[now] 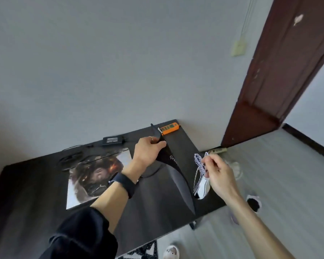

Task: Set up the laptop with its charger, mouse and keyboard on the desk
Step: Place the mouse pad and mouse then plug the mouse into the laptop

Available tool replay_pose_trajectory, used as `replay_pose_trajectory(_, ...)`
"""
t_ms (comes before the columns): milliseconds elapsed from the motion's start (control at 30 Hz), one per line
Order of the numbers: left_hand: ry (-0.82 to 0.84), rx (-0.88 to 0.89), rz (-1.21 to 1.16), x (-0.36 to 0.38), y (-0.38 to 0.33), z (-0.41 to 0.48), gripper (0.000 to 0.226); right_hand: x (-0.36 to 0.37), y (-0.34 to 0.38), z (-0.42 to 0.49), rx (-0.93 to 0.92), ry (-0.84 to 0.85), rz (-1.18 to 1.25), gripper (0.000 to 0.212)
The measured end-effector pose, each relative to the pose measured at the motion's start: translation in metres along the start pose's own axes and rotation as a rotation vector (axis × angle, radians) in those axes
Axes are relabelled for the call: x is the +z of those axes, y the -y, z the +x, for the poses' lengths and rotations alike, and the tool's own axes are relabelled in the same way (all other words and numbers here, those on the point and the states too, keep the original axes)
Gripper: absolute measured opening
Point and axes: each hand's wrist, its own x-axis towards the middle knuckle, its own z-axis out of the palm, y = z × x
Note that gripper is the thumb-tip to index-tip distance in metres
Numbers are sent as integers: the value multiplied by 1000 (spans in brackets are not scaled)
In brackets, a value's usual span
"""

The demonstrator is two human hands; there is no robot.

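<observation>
**Both hands busy, right end of counter**

My left hand (150,149) is stretched forward, fingers gripping the raised edge of a thin black flexible mat (180,184). My right hand (220,174) has its fingers pinching the white braided cable (198,161) of a white mouse (202,189), which lies on the dark counter (36,193). The closed, picture-lidded laptop (94,174) is to the left, with the black charger brick (111,140) behind it. An orange power strip (169,128) sits at the back corner. Brown wooden door (279,71) to the right.

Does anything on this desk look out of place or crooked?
The black mouse pad isn't flat: the left hand grips one edge, holding it up in a curl. The white mouse looks tilted near the desk edge, its cable bunched in the right hand.
</observation>
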Motion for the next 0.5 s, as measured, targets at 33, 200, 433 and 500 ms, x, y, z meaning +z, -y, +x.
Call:
replay_pose_trajectory(33, 16, 8, -56, 15, -4, 4, 16, -10, -3, 6, 15, -30, -4, 24)
replay_pose_trajectory(200, 12, -206, -480, 56, 31, 21, 20, -47, -29, 48, 39, -116, -13, 22)
replay_pose_trajectory(433, 29, -670, -96, 104, 205, 29, 22, -38, -94, 81, 80, 85, -105, 23)
replay_pose_trajectory(500, 3, -729, 83, 118, 237, 23, 25, -35, -111, 89, 91, 160, -140, 23)
